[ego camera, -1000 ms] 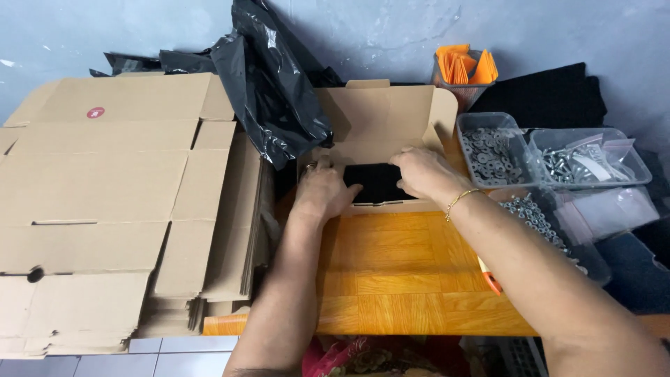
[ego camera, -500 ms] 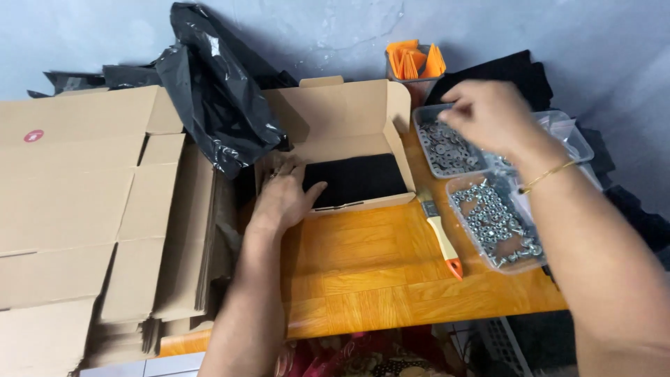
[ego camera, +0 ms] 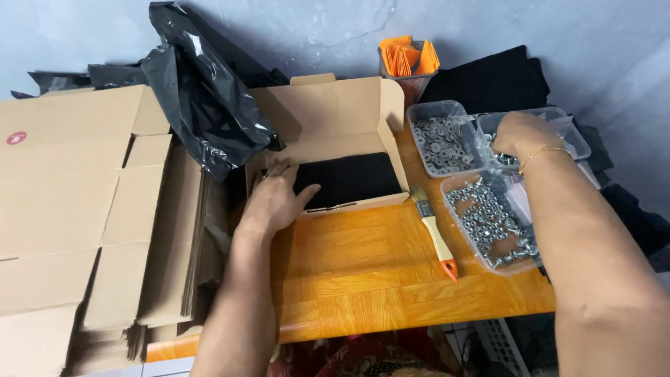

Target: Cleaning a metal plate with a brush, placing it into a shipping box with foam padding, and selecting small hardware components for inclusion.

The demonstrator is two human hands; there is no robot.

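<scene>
Head view: open brown cardboard box [ego camera: 335, 132] pinned at 9 o'clock edge by flat, spread left hand [ego camera: 274, 199]; right hand [ego camera: 520, 134] dipped into clear plastic hardware tub [ego camera: 558, 120] at 3 o'clock, grip hidden, cannot be told.

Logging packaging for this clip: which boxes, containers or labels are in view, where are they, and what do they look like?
Open box: table's back, brown cardboard, black lining; left hand on it.
Flat cartons: left, brown stack.
Sticker: on top carton, red oval.
Tubs: right, clear plastic, metal hardware; right hand reaches in.
Bag: black plastic.
</scene>
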